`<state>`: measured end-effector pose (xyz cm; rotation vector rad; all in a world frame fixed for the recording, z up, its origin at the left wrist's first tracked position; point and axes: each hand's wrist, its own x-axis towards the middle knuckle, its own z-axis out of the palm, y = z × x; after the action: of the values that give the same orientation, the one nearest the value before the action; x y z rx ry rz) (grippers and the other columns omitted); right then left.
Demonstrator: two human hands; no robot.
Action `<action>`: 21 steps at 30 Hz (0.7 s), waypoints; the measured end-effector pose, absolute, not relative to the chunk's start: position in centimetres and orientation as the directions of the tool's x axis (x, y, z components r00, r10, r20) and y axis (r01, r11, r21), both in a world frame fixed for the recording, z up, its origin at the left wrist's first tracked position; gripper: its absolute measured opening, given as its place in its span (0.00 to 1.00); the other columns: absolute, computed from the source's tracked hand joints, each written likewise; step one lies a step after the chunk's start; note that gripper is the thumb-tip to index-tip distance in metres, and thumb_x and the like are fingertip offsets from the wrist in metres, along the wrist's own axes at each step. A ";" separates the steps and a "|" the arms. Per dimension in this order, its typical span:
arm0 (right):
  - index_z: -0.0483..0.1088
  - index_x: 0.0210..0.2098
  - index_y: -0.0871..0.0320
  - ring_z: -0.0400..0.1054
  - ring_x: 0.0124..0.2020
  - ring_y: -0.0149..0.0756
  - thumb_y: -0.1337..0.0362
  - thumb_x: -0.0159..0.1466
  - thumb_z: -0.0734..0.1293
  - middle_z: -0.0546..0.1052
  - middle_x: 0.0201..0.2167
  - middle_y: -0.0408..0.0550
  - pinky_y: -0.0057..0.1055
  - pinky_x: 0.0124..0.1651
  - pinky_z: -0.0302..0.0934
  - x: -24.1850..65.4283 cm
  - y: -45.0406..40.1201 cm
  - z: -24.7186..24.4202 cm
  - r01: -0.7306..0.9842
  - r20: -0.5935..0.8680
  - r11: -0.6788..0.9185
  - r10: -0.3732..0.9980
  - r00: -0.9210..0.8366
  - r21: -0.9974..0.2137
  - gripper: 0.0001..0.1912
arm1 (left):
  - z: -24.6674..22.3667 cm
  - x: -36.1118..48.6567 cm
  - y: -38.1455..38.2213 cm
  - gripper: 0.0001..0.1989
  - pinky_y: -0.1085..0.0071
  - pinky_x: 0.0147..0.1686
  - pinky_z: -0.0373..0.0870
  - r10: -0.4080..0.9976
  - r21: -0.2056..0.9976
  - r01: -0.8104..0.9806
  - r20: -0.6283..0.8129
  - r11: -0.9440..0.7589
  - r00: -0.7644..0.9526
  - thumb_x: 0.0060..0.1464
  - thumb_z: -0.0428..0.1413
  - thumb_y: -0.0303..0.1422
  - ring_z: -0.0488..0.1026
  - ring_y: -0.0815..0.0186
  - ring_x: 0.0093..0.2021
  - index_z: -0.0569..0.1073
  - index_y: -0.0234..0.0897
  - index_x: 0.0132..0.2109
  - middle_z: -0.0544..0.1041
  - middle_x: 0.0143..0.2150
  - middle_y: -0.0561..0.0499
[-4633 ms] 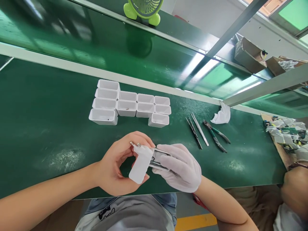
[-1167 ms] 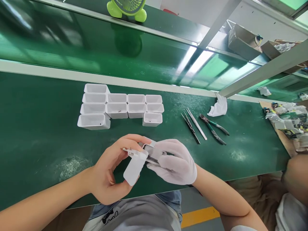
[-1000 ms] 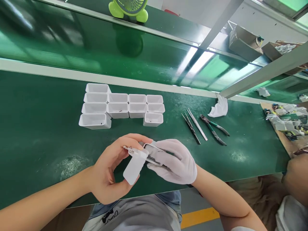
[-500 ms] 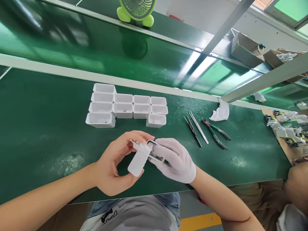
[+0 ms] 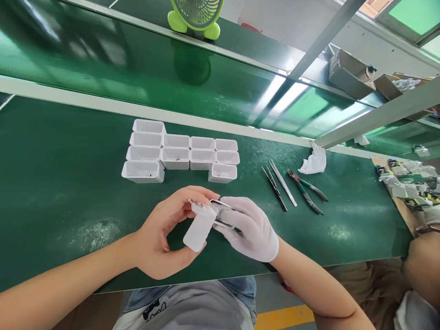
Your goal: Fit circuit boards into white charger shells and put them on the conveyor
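While left hand [image 5: 161,239] pinches white plug [image 5: 200,229] over table's [image 5: 68,192] near edge, gloved right hand [image 5: 249,227] grips open frame [image 5: 225,224] right up against it. Looks mid-job imo: pieces meet, can't tell if joined. Tweezers [image 5: 282,182] and pliers [image 5: 306,192] lie beyond, not in hand.

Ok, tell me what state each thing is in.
White two-pin plug: held, pins exposed
Silver-edged piece: held
Left hand: bare, gripping plug
Right hand: gloved, gripping piece
Dark tweezers: tips apart
Pliers: handles spread
White bins: upright, open
Cardboard box: open
Fan: upright, spinning unclear
White fabric: crumpled
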<state>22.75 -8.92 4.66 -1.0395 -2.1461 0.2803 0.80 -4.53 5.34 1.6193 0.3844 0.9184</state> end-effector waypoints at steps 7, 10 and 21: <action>0.71 0.45 0.59 0.76 0.39 0.42 0.64 0.68 0.67 0.79 0.43 0.59 0.35 0.35 0.72 23.0 -9.1 4.5 0.629 0.490 0.636 0.762 -0.423 -0.447 0.07 | 5.4 0.8 -4.4 0.28 0.67 0.38 0.78 0.690 0.945 -0.203 0.326 -0.256 0.646 0.48 0.59 0.21 0.75 0.60 0.44 0.66 0.39 0.57 0.69 0.58 0.36; 0.71 0.46 0.61 0.76 0.42 0.45 0.65 0.68 0.68 0.79 0.44 0.61 0.37 0.39 0.73 23.0 -9.1 4.5 0.653 0.529 0.650 0.738 -0.419 -0.389 0.09 | 5.5 0.8 -4.4 0.28 0.68 0.38 0.78 0.692 0.946 -0.207 0.325 -0.251 0.644 0.48 0.58 0.21 0.75 0.61 0.43 0.66 0.38 0.57 0.69 0.58 0.36; 0.70 0.47 0.60 0.76 0.37 0.40 0.62 0.70 0.65 0.80 0.40 0.57 0.34 0.38 0.73 22.8 -8.9 5.0 0.622 0.494 0.645 0.755 -0.431 -0.443 0.08 | 5.7 0.9 -4.2 0.28 0.69 0.37 0.79 0.685 0.944 -0.224 0.331 -0.244 0.650 0.48 0.57 0.20 0.74 0.64 0.42 0.65 0.37 0.58 0.68 0.58 0.37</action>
<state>22.81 -8.86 5.02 -1.0662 -2.1854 0.2530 0.93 -4.23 5.65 1.6027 0.3891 0.8925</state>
